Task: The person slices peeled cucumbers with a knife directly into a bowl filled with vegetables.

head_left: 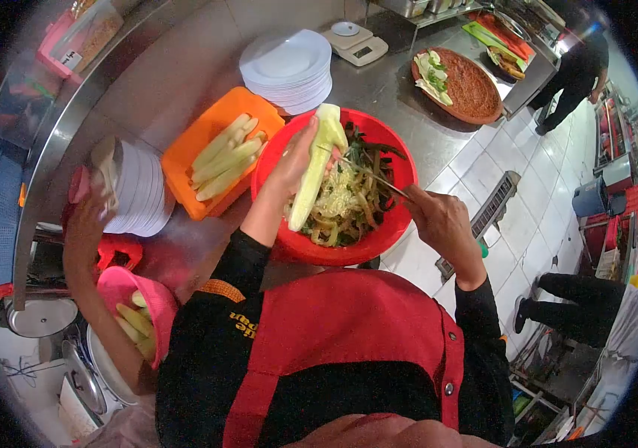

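Over a red basin [407,173] full of peels and seedy scraps, my left hand [294,166] holds a pale peeled cucumber [310,183] lengthwise, its upper end broken or cut into. My right hand [442,224] is closed round the handle of a thin metal utensil [379,178], whose tip reaches the cucumber near my left fingers. Left of the basin, an orange basket [177,160] holds several long peeled cucumbers [229,160]. A pink basket [162,299] with more cucumbers stands at the lower left.
Stacks of white plates [287,63] [140,190] stand behind and left. A co-worker's arm [84,254] reaches in at the left, beside the nearer stack. A scale [355,46] and a stone mortar [465,89] are on the steel counter. Two other people stand at the right.
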{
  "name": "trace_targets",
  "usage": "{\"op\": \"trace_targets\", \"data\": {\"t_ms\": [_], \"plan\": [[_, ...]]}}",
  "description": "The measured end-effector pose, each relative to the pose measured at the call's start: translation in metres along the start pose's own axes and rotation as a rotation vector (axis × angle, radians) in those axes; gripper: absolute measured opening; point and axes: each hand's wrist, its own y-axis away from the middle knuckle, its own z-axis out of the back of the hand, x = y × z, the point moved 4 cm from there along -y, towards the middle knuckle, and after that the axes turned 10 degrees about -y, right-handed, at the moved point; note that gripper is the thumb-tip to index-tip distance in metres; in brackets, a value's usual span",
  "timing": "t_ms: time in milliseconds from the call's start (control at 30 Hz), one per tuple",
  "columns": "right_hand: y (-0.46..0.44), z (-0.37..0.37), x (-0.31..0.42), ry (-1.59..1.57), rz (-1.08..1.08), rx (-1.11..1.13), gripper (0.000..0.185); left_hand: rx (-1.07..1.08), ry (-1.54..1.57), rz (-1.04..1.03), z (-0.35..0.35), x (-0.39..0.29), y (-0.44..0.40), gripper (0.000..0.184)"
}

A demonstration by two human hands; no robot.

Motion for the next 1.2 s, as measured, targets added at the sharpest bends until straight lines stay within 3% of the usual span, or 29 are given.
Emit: {"op": "trace_targets", "data": {"t_ms": [267,567,800,933,1000,1200], "plan": [[-0.007,-0.009,-0.011,0.043,-0.148,-0.083,0.013,-0.007,-0.215,-0.129,-0.003,-0.006,0.008,0.037],[-0.003,-0.012,-0.012,0.096,-0.065,-0.015,0.009,0.139,-0.276,-0.141,0.002,-0.001,0.010,0.025],[0.000,-0.009,-0.010,0.024,-0.049,-0.001,0.015,0.207,-0.018,-0.110,0.003,-0.004,0.015,0.034],[-0.002,-0.010,-0.016,0.049,-0.070,-0.051,0.011,0.167,-0.006,-0.025,0.006,0.002,0.013,0.045],[-0.003,-0.011,-0.015,0.082,-0.087,-0.045,0.012,0.102,-0.088,-0.029,0.003,-0.002,0.013,0.059],[0.002,-0.020,-0.014,0.139,-0.095,0.032,0.022,-0.001,-0.166,-0.046,0.002,-0.005,0.008,0.064]]}}
